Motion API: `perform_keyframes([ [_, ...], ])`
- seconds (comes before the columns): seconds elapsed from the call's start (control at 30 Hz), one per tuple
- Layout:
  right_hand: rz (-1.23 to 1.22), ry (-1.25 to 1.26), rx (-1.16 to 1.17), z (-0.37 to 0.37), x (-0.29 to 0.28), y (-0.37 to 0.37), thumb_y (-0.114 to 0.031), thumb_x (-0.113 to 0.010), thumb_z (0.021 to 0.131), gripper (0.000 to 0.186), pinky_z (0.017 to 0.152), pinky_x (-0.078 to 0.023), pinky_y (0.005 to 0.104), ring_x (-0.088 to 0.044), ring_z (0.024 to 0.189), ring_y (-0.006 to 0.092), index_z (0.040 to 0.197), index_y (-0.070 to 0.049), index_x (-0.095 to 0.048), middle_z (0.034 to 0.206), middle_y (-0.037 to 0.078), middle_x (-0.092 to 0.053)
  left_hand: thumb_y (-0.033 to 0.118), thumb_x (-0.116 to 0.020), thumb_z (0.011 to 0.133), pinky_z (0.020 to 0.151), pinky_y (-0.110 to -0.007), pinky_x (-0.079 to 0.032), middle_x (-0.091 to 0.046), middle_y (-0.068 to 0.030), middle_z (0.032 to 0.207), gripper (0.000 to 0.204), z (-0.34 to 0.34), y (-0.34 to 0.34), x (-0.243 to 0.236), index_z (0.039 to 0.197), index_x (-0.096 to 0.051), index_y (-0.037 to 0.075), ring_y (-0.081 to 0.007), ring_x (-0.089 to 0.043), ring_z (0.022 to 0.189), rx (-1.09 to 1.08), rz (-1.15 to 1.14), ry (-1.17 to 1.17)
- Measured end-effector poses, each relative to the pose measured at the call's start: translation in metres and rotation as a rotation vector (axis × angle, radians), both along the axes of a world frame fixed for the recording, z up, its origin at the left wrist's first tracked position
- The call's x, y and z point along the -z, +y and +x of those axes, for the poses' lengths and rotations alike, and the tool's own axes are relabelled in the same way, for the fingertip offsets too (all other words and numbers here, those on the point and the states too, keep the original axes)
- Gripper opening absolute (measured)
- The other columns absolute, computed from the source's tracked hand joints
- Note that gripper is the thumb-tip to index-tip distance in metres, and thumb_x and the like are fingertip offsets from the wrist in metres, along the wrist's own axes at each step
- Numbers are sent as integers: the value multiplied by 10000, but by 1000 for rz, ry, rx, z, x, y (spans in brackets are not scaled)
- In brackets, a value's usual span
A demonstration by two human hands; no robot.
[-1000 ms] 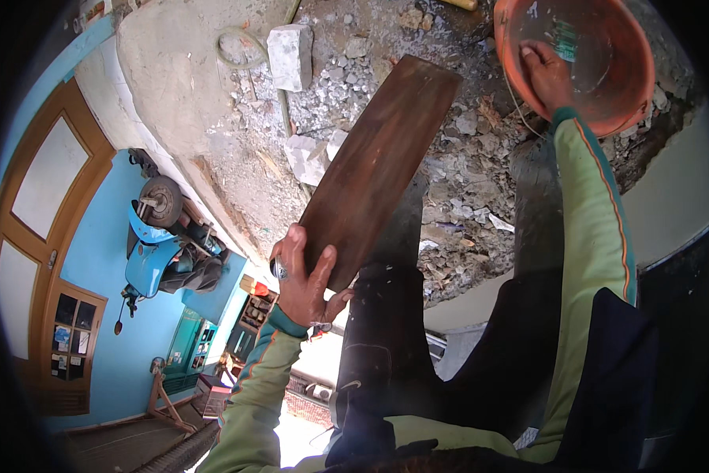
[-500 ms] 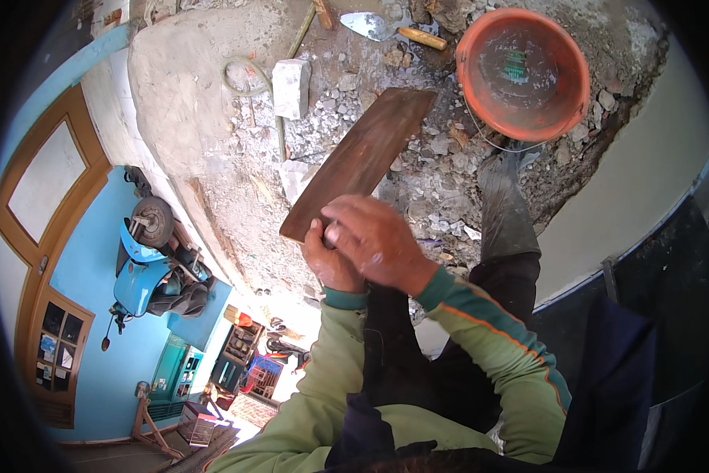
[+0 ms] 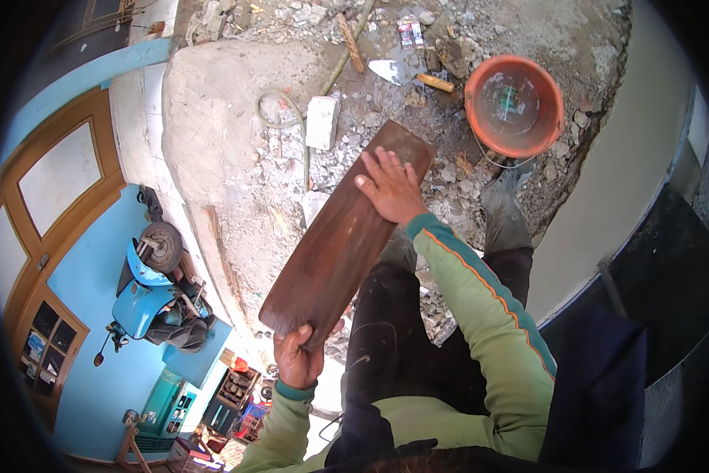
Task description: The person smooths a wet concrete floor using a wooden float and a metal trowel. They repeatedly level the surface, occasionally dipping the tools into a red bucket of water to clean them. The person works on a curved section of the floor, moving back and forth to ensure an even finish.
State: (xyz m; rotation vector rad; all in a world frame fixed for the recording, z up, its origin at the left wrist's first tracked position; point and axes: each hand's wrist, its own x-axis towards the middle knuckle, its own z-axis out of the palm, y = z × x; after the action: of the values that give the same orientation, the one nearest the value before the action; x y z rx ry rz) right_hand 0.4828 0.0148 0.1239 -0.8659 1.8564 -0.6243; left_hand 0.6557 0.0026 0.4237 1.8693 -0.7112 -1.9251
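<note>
A dark brown wooden board slants across the view in front of me, its far end to the right. My left hand grips the near end, thumb on top and the other fingers mostly hidden beneath. On the upper face of the board, toward its far end, my right hand lies flat with the fingers spread. Beyond the board are a trowel with a wooden handle and an orange bucket with a wire handle, greyish inside.
Broken rubble covers the ground around my boots. A white block and a looped hose lie left of the board's far end. A pale wall runs along the right. At left stand a wooden door and a blue scooter.
My hands were together over the board's near end. Now they are apart: the left has taken hold of that end, the right lies farther up, and the board sits closer to me.
</note>
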Motion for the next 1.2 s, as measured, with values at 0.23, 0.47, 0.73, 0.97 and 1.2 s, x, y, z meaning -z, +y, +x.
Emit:
perform_keyframes([
  [0.23, 361, -136, 190, -18, 7, -32, -621, -324, 1036, 739, 1232, -157, 582, -241, 1549, 320, 1617, -164, -292, 1679, 117, -272, -48, -606, 779, 927, -636, -585, -514, -238, 1436, 755, 112, -2, -134, 1502, -397, 13, -466, -565, 1264, 41, 40, 87],
  [0.47, 19, 24, 208, 121, -134, -77, -586, -354, 1046, 715, 1227, -109, 623, -139, 1564, 389, 1599, -135, -313, 1676, 209, -202, -53, -561, 815, 952, -502, -602, -596, -223, 1327, 646, 155, -31, -132, 1444, -415, -48, -370, -667, 1140, 220, -97, 149],
  [0.73, -442, -387, -77, 212, -286, -44, -503, -429, 1066, 597, 1197, -313, 472, -405, 1447, 383, 1473, -76, -523, 1523, 191, -493, 3, -584, 875, 746, -401, -625, -690, -154, 1133, 402, 186, -72, 16, 1273, -590, -52, -265, -720, 940, 381, -109, 84],
  [0.97, -9, -104, 32, 118, -212, 115, -573, -480, 1005, 701, 1163, -365, 439, -484, 1391, 371, 1473, -52, -515, 1495, 199, -529, 16, -591, 901, 525, -376, -621, -703, -168, 1071, 385, 264, -102, 45, 1284, -608, -15, -278, -722, 770, 488, -168, -101],
  [1.2, 354, 40, 372, 180, -167, 347, -536, -542, 980, 683, 1152, -395, 429, -507, 1370, 383, 1407, -4, -569, 1461, 242, -546, 113, -615, 943, 499, -420, -580, -709, -156, 990, 332, 355, -113, 75, 1268, -633, 47, -316, -709, 725, 650, -213, -380],
])
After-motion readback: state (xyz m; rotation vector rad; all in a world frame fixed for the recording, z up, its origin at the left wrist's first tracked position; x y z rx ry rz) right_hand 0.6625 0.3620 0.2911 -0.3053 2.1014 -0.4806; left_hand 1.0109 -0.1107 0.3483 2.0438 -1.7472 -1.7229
